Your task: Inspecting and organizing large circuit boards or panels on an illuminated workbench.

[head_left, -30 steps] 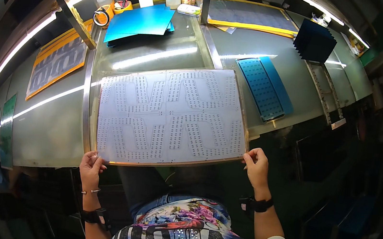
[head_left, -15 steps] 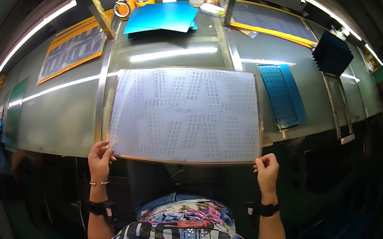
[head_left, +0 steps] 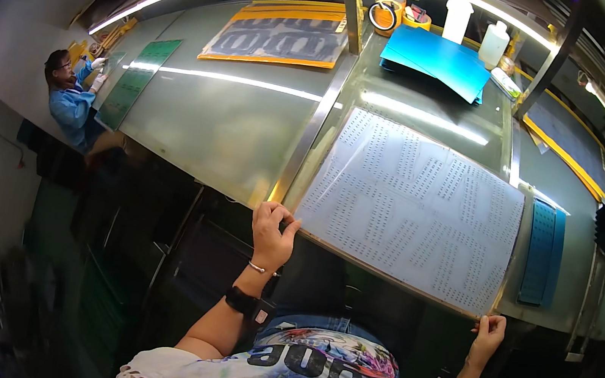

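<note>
While pinching white dotted sheet at near-left corner in fingers of left hand, clamping near-right corner in fingers of right hand; held across front edge of worktop, near blue plates.

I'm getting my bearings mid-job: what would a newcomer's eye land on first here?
First, the large pale sheet with dark dotted marks, its near corners pinched by the left hand and right hand. Then the bright blue panels beyond it on the table, and a co-worker in blue at far left.
</note>
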`<state>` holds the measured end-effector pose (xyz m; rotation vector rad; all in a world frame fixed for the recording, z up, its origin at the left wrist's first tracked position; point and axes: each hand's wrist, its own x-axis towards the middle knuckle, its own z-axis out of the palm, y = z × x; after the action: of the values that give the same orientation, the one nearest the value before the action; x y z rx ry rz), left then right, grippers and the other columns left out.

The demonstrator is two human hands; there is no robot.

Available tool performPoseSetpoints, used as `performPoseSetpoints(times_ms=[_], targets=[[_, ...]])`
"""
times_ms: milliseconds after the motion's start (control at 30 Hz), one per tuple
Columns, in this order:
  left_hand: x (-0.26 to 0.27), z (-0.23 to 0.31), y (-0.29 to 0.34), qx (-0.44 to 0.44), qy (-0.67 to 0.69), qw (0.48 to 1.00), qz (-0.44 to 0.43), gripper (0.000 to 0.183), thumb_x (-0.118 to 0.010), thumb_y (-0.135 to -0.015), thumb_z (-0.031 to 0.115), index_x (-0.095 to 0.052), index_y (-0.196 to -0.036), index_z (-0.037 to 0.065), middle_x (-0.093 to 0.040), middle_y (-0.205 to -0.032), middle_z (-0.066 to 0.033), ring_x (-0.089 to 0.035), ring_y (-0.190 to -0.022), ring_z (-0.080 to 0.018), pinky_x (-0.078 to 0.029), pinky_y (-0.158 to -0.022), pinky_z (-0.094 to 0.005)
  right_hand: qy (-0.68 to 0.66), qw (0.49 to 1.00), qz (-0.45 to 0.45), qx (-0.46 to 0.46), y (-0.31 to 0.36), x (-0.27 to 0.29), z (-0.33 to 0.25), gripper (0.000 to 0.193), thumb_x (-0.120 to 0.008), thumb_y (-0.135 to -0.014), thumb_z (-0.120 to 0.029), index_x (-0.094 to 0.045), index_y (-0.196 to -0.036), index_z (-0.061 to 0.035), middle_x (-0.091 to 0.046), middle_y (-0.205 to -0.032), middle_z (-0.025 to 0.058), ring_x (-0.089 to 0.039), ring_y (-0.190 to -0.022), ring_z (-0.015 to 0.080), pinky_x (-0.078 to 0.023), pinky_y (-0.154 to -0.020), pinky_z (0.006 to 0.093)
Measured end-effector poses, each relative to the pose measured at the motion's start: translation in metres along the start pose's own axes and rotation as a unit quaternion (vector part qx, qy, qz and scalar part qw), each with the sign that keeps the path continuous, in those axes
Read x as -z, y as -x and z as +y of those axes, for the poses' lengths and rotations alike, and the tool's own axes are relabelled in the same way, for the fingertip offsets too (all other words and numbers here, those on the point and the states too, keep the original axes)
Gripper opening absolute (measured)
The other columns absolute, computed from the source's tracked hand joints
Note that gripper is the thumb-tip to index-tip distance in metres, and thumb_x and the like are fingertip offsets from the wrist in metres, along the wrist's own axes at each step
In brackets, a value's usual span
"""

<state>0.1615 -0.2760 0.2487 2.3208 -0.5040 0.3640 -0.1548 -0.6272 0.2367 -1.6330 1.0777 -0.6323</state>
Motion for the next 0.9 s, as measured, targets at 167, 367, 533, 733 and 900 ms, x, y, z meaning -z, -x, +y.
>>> performPoseSetpoints(times_ms=[167, 367, 533, 733, 900], targets=[[-0.001, 0.000, -0.004, 0.014, -0.036, 0.999, 0.003, 0.019, -0.073, -0.066, 0.008, -0.054, -0.070, 0.006, -0.047, -0.086, -0.0084, -0.046, -0.091, -0.0286, -0.037, -0.082, -0.0379, 0.007, 1.000, -0.011, 0.005, -0.004, -0.003, 0.001, 0.010, -0.051, -0.089, -0.004, -0.045, -0.082, -0.0068, -0.045, -0.072, -0.0017, -0.047, -0.061, 0.0053, -0.042, -0.053, 0.0180], [0.001, 0.022, -0.016, 0.000, -0.120, 0.993, 0.009, 0.046, -0.074, -0.066, 0.013, -0.056, -0.108, 0.010, -0.049, -0.116, -0.0105, -0.041, -0.112, -0.0323, -0.034, -0.088, -0.0462, 0.014, 1.000, 0.000, -0.014, -0.001, 0.002, -0.019, 0.008, -0.054, -0.086, -0.001, -0.047, -0.090, -0.0047, -0.046, -0.073, -0.0014, -0.046, -0.061, 0.0067, -0.042, -0.054, 0.0203], [0.006, 0.000, -0.010, -0.135, -0.148, 0.961, -0.190, 0.045, -0.057, -0.080, 0.011, -0.054, -0.124, 0.019, -0.041, -0.140, -0.0005, -0.022, -0.136, -0.0319, -0.012, -0.102, -0.0646, 0.497, 0.818, -0.043, 0.285, -0.038, -0.012, -0.073, 0.052, -0.062, -0.074, -0.010, -0.048, -0.124, -0.0063, -0.041, -0.128, 0.0140, -0.032, -0.124, 0.0367, -0.027, -0.102, 0.0478], [0.013, 0.008, -0.014, -0.145, -0.127, 0.955, -0.226, 0.042, -0.056, -0.081, 0.011, -0.056, -0.122, 0.019, -0.043, -0.138, 0.0005, -0.022, -0.135, -0.0333, -0.007, -0.102, -0.0662, 0.529, 0.775, -0.057, 0.340, -0.181, -0.046, -0.066, 0.045, -0.055, -0.079, -0.014, -0.050, -0.124, -0.0053, -0.044, -0.132, 0.0117, -0.034, -0.125, 0.0370, -0.029, -0.100, 0.0486], [0.017, 0.014, -0.015, -0.141, -0.136, 0.953, -0.233, 0.041, -0.058, -0.080, 0.013, -0.057, -0.120, 0.019, -0.045, -0.136, 0.0002, -0.024, -0.134, -0.0340, -0.006, -0.102, -0.0662, 0.592, 0.729, -0.022, 0.342, -0.233, -0.067, -0.053, 0.042, -0.046, -0.082, -0.013, -0.049, -0.123, -0.0016, -0.046, -0.130, 0.0139, -0.037, -0.123, 0.0366, -0.031, -0.100, 0.0481]])
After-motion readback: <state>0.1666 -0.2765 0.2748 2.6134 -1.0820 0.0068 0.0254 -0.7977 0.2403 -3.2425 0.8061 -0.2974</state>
